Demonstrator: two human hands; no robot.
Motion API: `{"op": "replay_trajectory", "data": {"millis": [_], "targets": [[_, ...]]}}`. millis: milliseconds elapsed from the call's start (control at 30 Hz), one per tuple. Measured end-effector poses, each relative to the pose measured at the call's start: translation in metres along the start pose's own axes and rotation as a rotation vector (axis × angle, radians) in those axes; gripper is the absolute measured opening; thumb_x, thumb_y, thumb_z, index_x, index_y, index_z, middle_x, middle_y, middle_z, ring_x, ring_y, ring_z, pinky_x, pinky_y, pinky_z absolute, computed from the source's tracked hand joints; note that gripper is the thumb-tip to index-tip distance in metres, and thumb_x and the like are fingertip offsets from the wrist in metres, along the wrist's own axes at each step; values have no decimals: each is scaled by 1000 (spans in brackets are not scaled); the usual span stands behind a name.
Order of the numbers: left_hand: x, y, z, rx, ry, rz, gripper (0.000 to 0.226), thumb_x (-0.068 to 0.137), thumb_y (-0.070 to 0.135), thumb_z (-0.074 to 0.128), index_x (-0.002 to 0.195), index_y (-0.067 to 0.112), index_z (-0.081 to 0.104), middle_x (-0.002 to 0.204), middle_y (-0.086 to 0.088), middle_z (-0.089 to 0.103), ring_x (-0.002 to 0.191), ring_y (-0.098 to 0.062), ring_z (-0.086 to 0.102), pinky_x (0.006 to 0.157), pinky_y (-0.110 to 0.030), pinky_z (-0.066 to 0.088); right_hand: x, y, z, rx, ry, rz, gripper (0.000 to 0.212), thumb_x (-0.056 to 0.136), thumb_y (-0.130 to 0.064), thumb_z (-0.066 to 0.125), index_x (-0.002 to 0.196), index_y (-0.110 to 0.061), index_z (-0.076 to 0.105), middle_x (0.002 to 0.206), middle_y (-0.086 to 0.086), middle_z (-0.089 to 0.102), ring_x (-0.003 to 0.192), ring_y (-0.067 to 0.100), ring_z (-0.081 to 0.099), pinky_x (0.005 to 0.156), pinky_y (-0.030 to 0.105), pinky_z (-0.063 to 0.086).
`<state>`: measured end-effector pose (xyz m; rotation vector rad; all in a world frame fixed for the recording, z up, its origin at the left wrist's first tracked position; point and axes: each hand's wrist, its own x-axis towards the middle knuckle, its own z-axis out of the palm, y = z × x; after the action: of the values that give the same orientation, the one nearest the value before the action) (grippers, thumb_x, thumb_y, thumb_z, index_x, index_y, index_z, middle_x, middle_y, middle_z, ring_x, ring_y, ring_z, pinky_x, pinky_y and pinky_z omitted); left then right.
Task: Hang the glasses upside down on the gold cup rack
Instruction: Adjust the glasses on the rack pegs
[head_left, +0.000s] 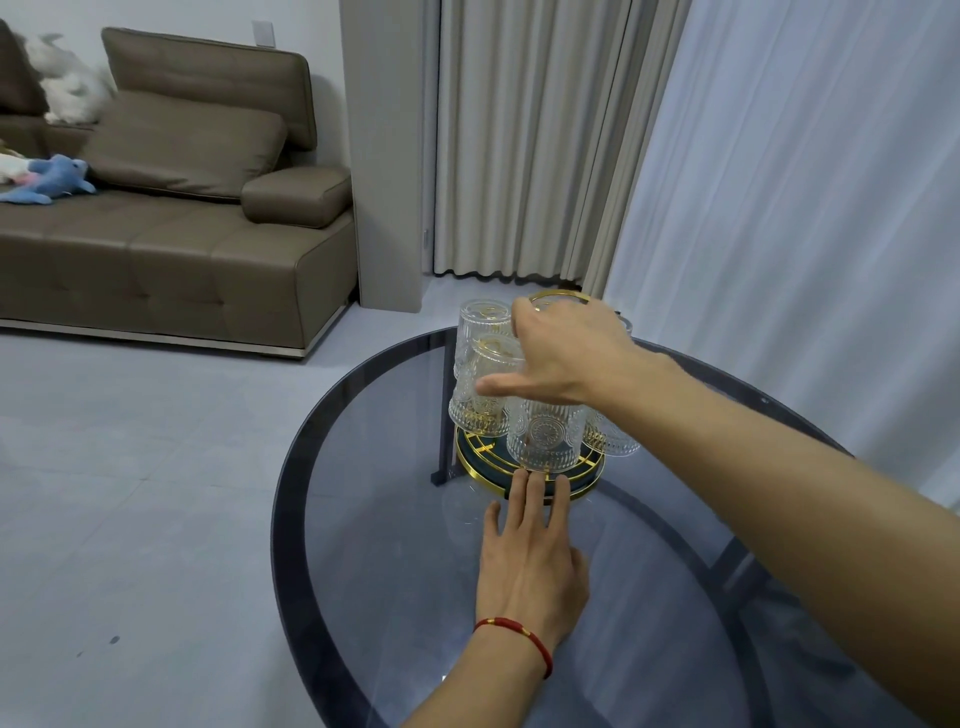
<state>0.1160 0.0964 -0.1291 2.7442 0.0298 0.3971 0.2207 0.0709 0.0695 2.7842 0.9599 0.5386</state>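
The gold cup rack (470, 460), with a dark round base and a gold ring handle (560, 296) on top, stands at the far side of the glass table. Several clear ribbed glasses hang on it upside down: one in front (545, 441), one to the left (480, 397), one behind it (483, 317) and one on the right (615, 441). My right hand (566, 358) hovers over the front glass, thumb stretched left and away from it; its fingers curl out of sight behind. My left hand (524, 566) lies flat on the table, fingertips at the rack's base rim.
The round smoked-glass table (363, 519) has a dark frame below it. A brown sofa (182, 234) with soft toys stands at the far left across grey floor. Curtains (519, 156) hang behind the table and along its right side.
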Motion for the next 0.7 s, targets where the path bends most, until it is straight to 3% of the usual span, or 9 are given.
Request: {"op": "replay_trajectory", "data": {"millis": [100, 267, 333, 400, 467, 633, 700], "targets": [[0, 1, 0, -1, -1, -4, 70, 97, 31, 40, 160, 22, 9, 168, -8, 9, 155, -26, -3, 123, -54, 15, 3, -6, 9, 54, -9, 57, 91, 73, -90, 54, 123, -14, 50, 97, 3, 65, 92, 29, 62, 80, 45, 43], [-1, 0, -1, -3, 13, -1, 70, 96, 30, 41, 159, 20, 13, 166, -9, 15, 155, -27, 0, 121, -54, 21, 5, -9, 20, 201, 39, 142, 79, 83, -80, 56, 125, -13, 53, 107, 5, 73, 105, 32, 67, 94, 51, 45], [-1, 1, -1, -5, 10, 3, 70, 96, 30, 40, 159, 20, 12, 167, -9, 14, 155, -27, -1, 120, -54, 21, 5, -10, 22, 222, 52, 157, 72, 83, -78, 58, 115, -14, 60, 105, 3, 73, 106, 31, 66, 98, 54, 44], [-1, 1, -1, -8, 10, -1, 70, 96, 30, 41, 159, 20, 12, 167, -9, 13, 155, -27, -2, 121, -54, 19, 5, -10, 23, 244, 63, 169, 64, 81, -79, 60, 91, -15, 65, 87, -1, 69, 95, 29, 66, 98, 55, 45], [-1, 1, -1, -11, -2, -5, 71, 97, 30, 41, 159, 21, 8, 168, -8, 9, 155, -27, -4, 122, -54, 17, 6, -13, 22, 252, 67, 167, 63, 80, -79, 61, 79, -17, 65, 80, -2, 66, 90, 27, 63, 99, 57, 44], [0, 1, 0, -22, -16, -8, 71, 98, 31, 41, 159, 22, 6, 169, -7, 6, 156, -26, -7, 124, -54, 13, 6, -14, 19, 314, 63, 170, 71, 77, -78, 65, 99, -12, 72, 100, 1, 74, 104, 28, 66, 107, 62, 40], [0, 1, -1, -18, -13, -9, 71, 98, 31, 41, 159, 22, 6, 169, -7, 6, 155, -26, -7, 124, -54, 13, 5, -14, 18, 317, 58, 167, 69, 77, -78, 66, 98, -12, 70, 99, 1, 73, 103, 28, 65, 108, 64, 39]]}}
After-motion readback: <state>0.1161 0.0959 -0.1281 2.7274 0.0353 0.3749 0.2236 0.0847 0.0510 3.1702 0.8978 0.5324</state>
